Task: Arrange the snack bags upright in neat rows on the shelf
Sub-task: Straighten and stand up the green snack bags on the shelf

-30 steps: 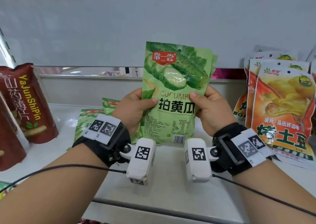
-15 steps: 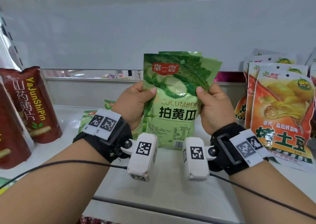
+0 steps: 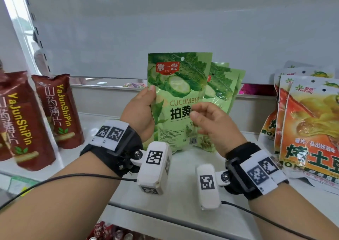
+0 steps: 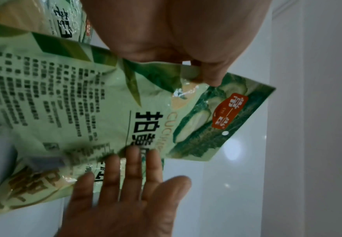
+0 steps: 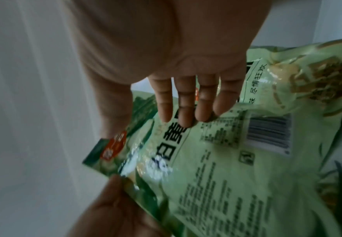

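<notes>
While the green cucumber bag point(image 3: 178, 100) is held upright over the shelf point(image 3: 183, 181), its left edge is pinched by the left hand point(image 3: 140, 111).
More green bags point(image 3: 222, 91) are stood just behind it; the right hand point(image 3: 211, 122), fingers straight and holding nothing, is kept at its front.

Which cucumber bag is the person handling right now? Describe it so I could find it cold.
On the white shelf, between the dark red bags and the orange potato bags, stand green cucumber bags. It is the front cucumber bag, upright; only this one is pinched by the left hand.
</notes>
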Available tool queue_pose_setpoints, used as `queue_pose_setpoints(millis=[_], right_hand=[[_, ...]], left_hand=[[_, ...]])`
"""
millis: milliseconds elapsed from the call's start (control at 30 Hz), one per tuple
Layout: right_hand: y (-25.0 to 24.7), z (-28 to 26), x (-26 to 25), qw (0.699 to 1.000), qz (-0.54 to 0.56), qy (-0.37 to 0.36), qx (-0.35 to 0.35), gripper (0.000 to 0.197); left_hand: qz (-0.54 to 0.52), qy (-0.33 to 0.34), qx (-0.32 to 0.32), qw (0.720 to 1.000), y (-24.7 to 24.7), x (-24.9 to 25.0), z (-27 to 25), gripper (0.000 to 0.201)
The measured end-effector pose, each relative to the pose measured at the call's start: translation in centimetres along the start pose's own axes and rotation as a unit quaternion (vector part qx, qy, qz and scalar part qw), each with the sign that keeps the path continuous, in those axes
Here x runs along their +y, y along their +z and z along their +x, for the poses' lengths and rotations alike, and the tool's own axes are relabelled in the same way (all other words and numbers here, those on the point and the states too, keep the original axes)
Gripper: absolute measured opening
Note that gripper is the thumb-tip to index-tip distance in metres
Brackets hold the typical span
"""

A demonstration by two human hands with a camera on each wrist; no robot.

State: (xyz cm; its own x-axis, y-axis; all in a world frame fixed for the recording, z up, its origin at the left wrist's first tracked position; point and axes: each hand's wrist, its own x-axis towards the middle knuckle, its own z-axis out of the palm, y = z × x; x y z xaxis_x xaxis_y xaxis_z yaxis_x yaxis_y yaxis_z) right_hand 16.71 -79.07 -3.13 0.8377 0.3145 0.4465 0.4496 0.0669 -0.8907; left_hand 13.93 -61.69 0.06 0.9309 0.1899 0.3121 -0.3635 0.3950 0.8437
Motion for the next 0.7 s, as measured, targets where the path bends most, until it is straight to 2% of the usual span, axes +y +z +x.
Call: queue_pose_setpoints(millis=[67,133,167,233,267,333,367,400,467,533,633,700], right_hand=[[1.1,-0.1,-0.3,0.998,-0.035,-0.001,-0.043,0.054],[2.1,-0.1,-0.8,0.997,-0.057,-0.014,-0.056,0.065],[2.3,-0.1,-1.0,0.997,-0.063,-0.028,-0.043,0.063],[2.5,0.1,-1.1,0.996,-0.074,-0.047,0.011,0.044],[2.4,0.3,-1.2,0.995,-0.078,-0.046,0.034,0.033],[2.0,0.4,-1.2,0.997,-0.059,-0.025,0.050,0.026],[1.9,0.6,-1.2,0.998,-0.030,-0.010,0.052,0.026],[1.8,0.8,-1.0,0.999,0.001,0.005,0.053,0.027],[1.9,1.3,-0.9,0.997,0.046,0.032,0.054,0.027],[2.1,1.8,-0.6,0.996,0.035,0.056,0.052,0.026],[1.7,2.5,0.0,0.991,-0.043,0.096,0.078,0.046],[0.7,2.9,0.4,0.984,-0.080,0.089,0.130,0.050]], left_hand=[[0.012,-0.017,-0.020,1.000,-0.1,0.6,-0.4,0.050],[0.054,-0.045,-0.058,0.996,-0.3,1.3,-0.9,0.064],[0.066,-0.050,-0.066,0.994,-0.4,1.6,-1.1,0.068],[0.089,-0.032,-0.043,0.995,-0.5,1.7,-1.3,0.063],[0.120,-0.013,-0.016,0.993,-0.5,1.7,-1.3,0.052],[0.235,0.032,0.051,0.970,-1.4,1.6,-1.0,0.021],[0.287,0.037,0.063,0.955,-2.0,1.4,-0.9,0.019],[0.314,0.019,0.065,0.947,-2.6,1.1,-0.8,0.031],[0.296,-0.052,0.065,0.952,-3.7,0.5,-0.6,0.053],[0.277,-0.077,0.068,0.955,-4.4,-0.2,-0.8,0.050],[0.364,-0.048,0.111,0.924,-5.4,-1.2,-0.7,0.032],[0.404,-0.052,0.138,0.903,-5.9,-1.2,-0.7,0.033]])
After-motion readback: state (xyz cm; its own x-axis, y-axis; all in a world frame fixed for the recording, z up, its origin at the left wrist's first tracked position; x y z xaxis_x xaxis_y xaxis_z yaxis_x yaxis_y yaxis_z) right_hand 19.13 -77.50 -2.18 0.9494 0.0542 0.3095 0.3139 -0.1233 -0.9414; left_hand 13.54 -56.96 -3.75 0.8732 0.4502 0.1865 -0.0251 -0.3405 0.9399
